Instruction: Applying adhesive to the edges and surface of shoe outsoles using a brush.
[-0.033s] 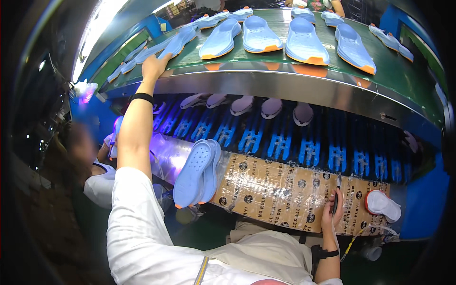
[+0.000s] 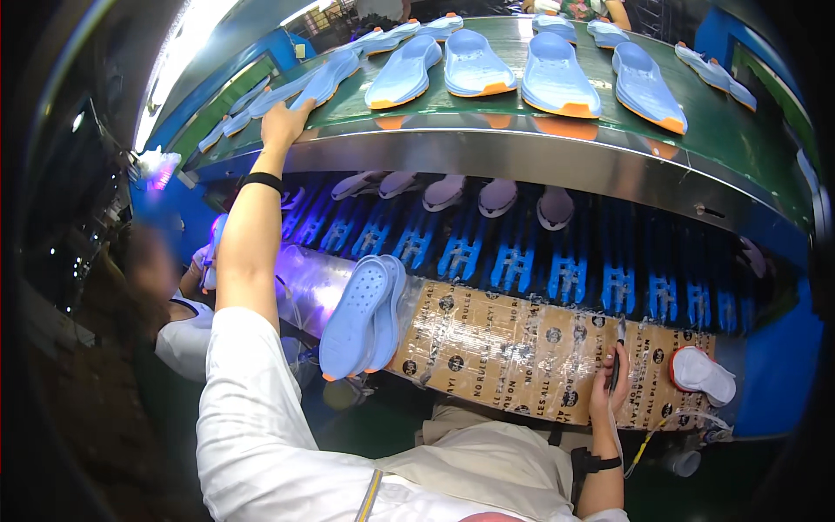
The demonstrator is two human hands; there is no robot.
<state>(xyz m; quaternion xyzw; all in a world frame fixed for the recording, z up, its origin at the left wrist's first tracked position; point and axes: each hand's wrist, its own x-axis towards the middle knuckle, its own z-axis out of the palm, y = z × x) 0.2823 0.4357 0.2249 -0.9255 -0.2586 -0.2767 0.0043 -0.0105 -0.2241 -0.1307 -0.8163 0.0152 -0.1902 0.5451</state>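
My left hand reaches to the green upper belt and is closed at the near end of a light blue shoe sole; some fingers are hidden. Low on the right, my right hand is wrapped round a slim black-handled tool with a pale tip pointing up; its exact kind is unclear. A thin cord runs down beside that wrist. Between my arms, a pair of blue soles leans together at the left end of the cardboard-covered ledge.
More blue soles with orange ends, such as one sole, lie along the green belt. Beneath it, blue racks and pale shoes line a lower opening. A white-and-red shoe piece rests at right. Another person works at left.
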